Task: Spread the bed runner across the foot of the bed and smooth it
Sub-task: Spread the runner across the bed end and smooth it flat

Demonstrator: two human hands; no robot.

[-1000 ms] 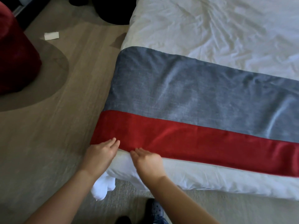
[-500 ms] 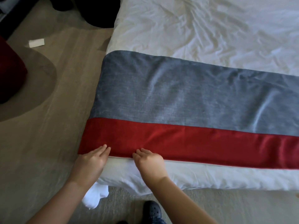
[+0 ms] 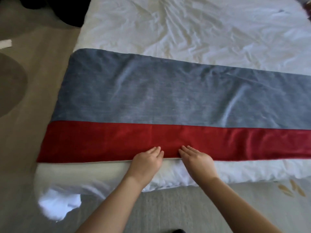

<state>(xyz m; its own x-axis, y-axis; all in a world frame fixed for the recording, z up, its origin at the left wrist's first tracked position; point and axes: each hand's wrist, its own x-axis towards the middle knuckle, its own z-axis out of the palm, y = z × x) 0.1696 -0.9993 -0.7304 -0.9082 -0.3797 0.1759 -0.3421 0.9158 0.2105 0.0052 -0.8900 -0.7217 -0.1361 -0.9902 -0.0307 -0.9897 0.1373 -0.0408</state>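
Note:
The bed runner (image 3: 168, 101) lies flat across the foot of the white bed (image 3: 193, 31), a wide grey band above a narrower red band. Its left end hangs over the bed's left side; its right end runs out of frame. A few shallow creases show in the grey band. My left hand (image 3: 147, 161) and my right hand (image 3: 196, 158) rest palm-down, side by side, on the near edge of the red band, fingers straight and close together, holding nothing.
White duvet edge (image 3: 84, 175) bulges below the runner, with a bunched corner (image 3: 57, 206) hanging lower left. Beige carpet (image 3: 25, 148) lies left of the bed. Dark objects (image 3: 67, 10) sit at the bed's upper left; a white slip (image 3: 5, 43) lies on the floor.
Both hands have slid to the right along the runner's near red edge, away from its left end. The view has shifted right with them.

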